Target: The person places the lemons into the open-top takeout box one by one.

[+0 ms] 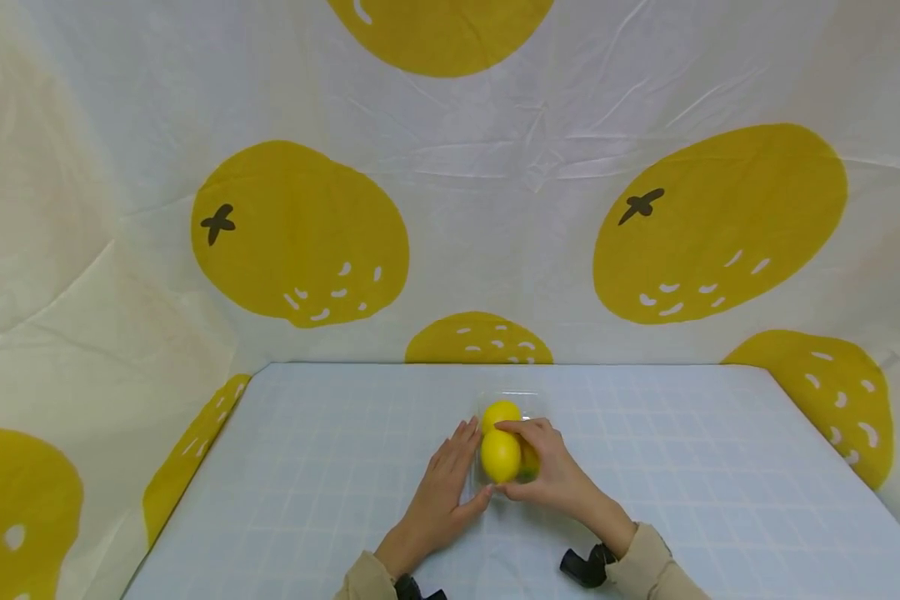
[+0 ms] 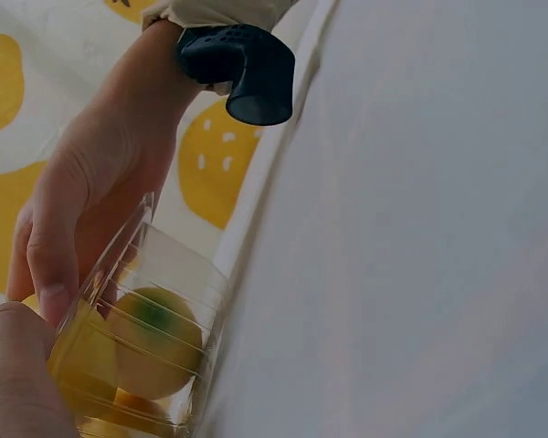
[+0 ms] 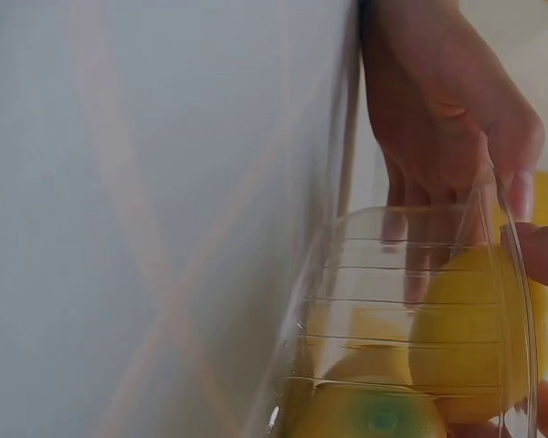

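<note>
A clear plastic box (image 1: pixel 512 393) stands on the table with yellow fruit in it. My right hand (image 1: pixel 562 479) grips a lemon (image 1: pixel 500 457) between thumb and fingers, at the near part of the box. Behind it lies another lemon (image 1: pixel 501 412). A yellow fruit with a green patch (image 2: pixel 155 338) shows through the box wall, partly covered by the right hand in the head view. My left hand (image 1: pixel 441 500) lies along the box's left side with its fingers straight; its thumb is near the box's near edge. The right wrist view shows the held lemon (image 3: pixel 457 338) by the rim.
A pale checked cloth covers the table (image 1: pixel 330 467). White fabric printed with large yellow fruits (image 1: pixel 300 233) hangs behind and at the sides. Each wrist wears a black band-like mount (image 1: pixel 588 567), close above the tabletop.
</note>
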`<state>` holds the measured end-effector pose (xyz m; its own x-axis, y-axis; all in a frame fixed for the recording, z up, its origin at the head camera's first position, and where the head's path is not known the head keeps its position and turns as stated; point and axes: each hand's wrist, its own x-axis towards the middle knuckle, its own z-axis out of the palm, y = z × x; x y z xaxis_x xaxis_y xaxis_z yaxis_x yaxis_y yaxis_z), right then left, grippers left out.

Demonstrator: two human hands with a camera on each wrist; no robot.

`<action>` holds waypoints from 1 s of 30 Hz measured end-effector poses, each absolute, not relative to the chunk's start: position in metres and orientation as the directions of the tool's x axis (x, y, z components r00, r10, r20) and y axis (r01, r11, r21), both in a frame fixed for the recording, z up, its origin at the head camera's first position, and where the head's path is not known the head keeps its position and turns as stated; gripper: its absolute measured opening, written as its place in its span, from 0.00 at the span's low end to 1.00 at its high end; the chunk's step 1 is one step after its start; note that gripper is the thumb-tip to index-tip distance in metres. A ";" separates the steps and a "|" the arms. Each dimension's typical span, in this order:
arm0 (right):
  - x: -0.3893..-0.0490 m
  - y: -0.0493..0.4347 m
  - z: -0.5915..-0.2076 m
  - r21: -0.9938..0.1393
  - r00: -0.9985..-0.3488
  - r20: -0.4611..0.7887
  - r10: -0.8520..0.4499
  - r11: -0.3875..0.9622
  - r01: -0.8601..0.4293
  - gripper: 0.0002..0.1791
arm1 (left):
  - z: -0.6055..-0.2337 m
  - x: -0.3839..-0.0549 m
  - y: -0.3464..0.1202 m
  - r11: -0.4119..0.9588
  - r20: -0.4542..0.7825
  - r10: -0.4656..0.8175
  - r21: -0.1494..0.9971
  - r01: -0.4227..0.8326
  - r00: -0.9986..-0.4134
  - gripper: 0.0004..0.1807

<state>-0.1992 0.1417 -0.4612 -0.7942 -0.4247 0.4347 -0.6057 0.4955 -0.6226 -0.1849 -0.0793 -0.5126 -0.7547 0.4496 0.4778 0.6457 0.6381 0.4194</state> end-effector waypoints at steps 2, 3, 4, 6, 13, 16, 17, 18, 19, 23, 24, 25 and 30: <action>-0.199 0.142 -0.461 -0.622 -0.794 0.426 -0.433 0.497 -0.605 0.41 | -0.513 -0.185 -0.079 0.639 0.472 0.450 0.423 0.643 -0.758 0.40; -0.199 0.142 -0.461 -0.620 -0.793 0.423 -0.438 0.499 -0.606 0.42 | -0.513 -0.185 -0.079 0.640 0.471 0.450 0.423 0.642 -0.759 0.40; -0.199 0.142 -0.460 -0.616 -0.792 0.420 -0.442 0.503 -0.607 0.42 | -0.513 -0.185 -0.079 0.641 0.474 0.449 0.420 0.643 -0.758 0.40; -0.199 0.142 -0.460 -0.607 -0.790 0.416 -0.451 0.509 -0.610 0.41 | -0.514 -0.185 -0.079 0.645 0.473 0.448 0.417 0.641 -0.759 0.40; -0.199 0.141 -0.461 -0.577 -0.762 0.432 -0.483 0.501 -0.645 0.37 | -0.516 -0.185 -0.079 0.645 0.485 0.448 0.407 0.647 -0.751 0.40; -0.199 0.141 -0.460 -0.575 -0.744 0.454 -0.490 0.477 -0.664 0.35 | -0.516 -0.186 -0.078 0.649 0.496 0.447 0.393 0.651 -0.745 0.40; -0.200 0.141 -0.460 -0.575 -0.738 0.464 -0.490 0.467 -0.672 0.35 | -0.516 -0.186 -0.078 0.650 0.498 0.447 0.391 0.652 -0.743 0.40; -0.200 0.141 -0.460 -0.574 -0.734 0.471 -0.489 0.462 -0.676 0.34 | -0.516 -0.186 -0.078 0.648 0.498 0.447 0.393 0.653 -0.743 0.40; -0.200 0.141 -0.461 -0.572 -0.731 0.478 -0.488 0.459 -0.680 0.33 | -0.516 -0.186 -0.078 0.645 0.497 0.446 0.398 0.652 -0.744 0.40; -0.202 0.141 -0.463 -0.569 -0.730 0.491 -0.475 0.459 -0.682 0.32 | -0.515 -0.186 -0.078 0.636 0.500 0.446 0.406 0.656 -0.742 0.40; -0.202 0.141 -0.463 -0.571 -0.735 0.490 -0.470 0.464 -0.677 0.31 | -0.516 -0.186 -0.078 0.636 0.504 0.446 0.403 0.658 -0.740 0.40; -0.202 0.141 -0.464 -0.570 -0.738 0.489 -0.464 0.470 -0.674 0.31 | -0.516 -0.186 -0.078 0.637 0.508 0.446 0.399 0.660 -0.737 0.40; -0.202 0.141 -0.466 -0.546 -0.733 0.510 -0.450 0.489 -0.680 0.26 | -0.517 -0.187 -0.078 0.643 0.506 0.449 0.388 0.660 -0.736 0.40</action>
